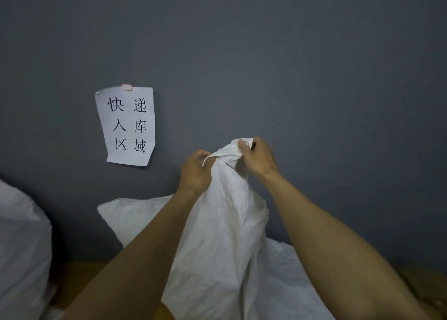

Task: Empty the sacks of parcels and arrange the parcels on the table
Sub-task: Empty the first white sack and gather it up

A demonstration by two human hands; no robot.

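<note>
A white woven sack (pixel 227 225) stands upright in front of me, its neck gathered at the top. My left hand (pixel 194 172) pinches a thin white tie strip at the left side of the neck. My right hand (pixel 258 158) grips the bunched top of the same sack, slightly higher. No parcels are visible; the sack's contents are hidden. A second white sack (pixel 23 247) bulges at the left edge, and another white sack (pixel 130 219) lies behind the one I hold.
A dark grey wall (pixel 290 65) fills the background. A white paper sign (pixel 128 126) with black characters is taped to it at left. A strip of brown floor or table surface (pixel 79 278) shows low between the sacks.
</note>
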